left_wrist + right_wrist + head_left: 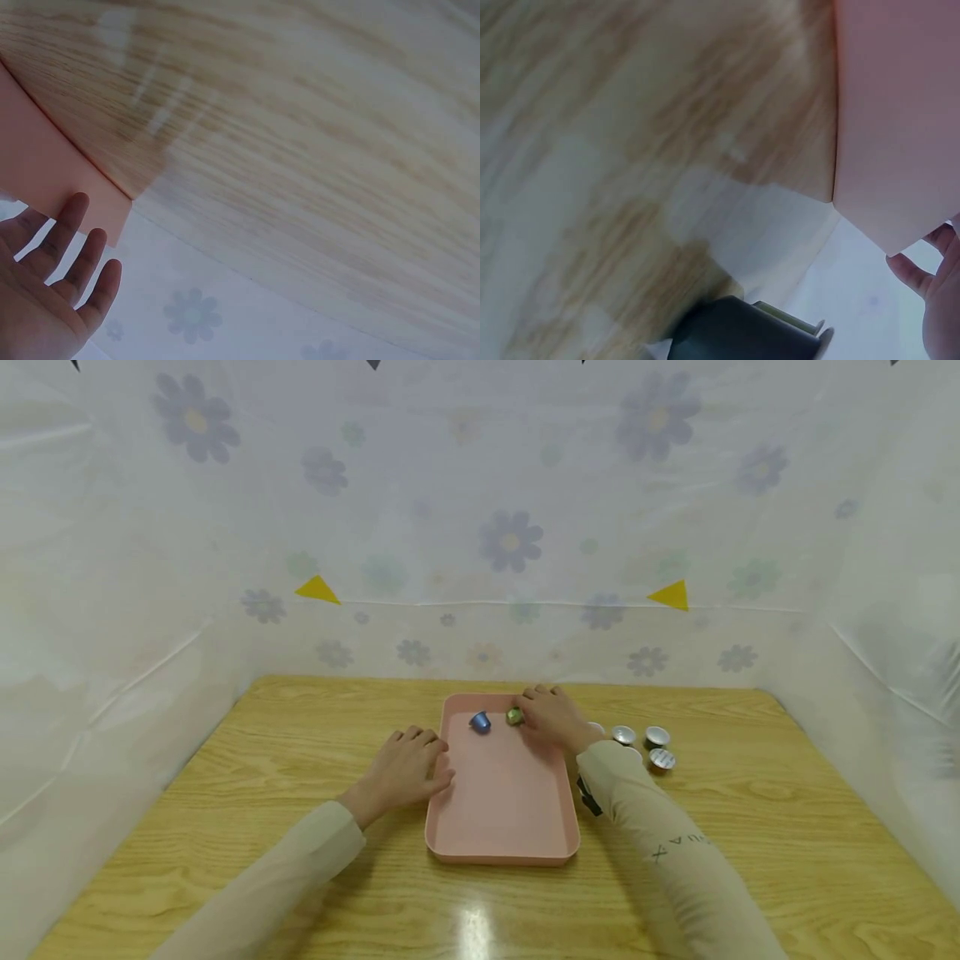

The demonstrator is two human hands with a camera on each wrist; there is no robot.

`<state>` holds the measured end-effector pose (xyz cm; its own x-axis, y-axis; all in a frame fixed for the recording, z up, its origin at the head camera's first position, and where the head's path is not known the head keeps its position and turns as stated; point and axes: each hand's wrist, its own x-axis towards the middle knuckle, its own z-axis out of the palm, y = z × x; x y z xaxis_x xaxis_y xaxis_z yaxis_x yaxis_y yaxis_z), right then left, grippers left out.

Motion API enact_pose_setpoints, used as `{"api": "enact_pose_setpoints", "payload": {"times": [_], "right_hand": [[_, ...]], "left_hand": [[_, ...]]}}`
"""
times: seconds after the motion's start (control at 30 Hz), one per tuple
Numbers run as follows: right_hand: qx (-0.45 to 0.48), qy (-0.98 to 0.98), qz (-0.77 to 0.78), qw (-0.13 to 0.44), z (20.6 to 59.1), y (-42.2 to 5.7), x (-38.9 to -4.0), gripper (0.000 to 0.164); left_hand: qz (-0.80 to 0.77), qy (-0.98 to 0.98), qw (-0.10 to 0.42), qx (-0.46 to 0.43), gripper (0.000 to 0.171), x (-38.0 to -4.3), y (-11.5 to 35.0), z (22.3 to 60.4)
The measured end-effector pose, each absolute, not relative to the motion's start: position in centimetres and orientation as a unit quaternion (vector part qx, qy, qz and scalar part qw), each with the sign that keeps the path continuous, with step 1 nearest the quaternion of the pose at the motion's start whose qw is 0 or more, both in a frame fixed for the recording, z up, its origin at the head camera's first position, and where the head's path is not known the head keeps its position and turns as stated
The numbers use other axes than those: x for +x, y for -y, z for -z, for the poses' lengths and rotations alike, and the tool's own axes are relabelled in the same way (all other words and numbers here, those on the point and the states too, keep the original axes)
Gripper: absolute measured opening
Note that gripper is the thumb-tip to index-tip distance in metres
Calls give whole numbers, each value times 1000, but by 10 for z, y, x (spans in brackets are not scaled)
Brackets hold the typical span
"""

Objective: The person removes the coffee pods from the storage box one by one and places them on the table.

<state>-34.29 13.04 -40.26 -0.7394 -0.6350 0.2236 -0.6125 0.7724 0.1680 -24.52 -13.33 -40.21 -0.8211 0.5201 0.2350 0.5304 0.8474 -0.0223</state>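
A pink tray (502, 802) sits lengthwise on the wooden table. My left hand (405, 768) is at its left rim, with the thumb over the edge; in the left wrist view the fingers (94, 259) look relaxed against the outer wall. Over the far right corner, my right hand (553, 718) has its fingertips at a green coffee capsule (515, 716), seemingly pinching it; the grip is partly hidden. A blue coffee capsule (481, 722) lies on its side in the tray, left of the green one. Only part of the right hand (941, 296) shows in the right wrist view.
Several coffee capsules (657, 737) stand lids up on the table right of the tray, some partly behind my right forearm. In the right wrist view a dark capsule (742, 334) is close to the lens. Flower-patterned white sheeting (510, 635) surrounds the table.
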Motion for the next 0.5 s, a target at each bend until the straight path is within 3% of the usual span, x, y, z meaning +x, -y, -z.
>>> {"api": "enact_pose_setpoints", "payload": {"times": [0.5], "right_hand": [[335, 930, 42, 143, 406, -129, -344, 21]], "left_hand": [[16, 955, 117, -272, 42, -245, 134, 402]]}}
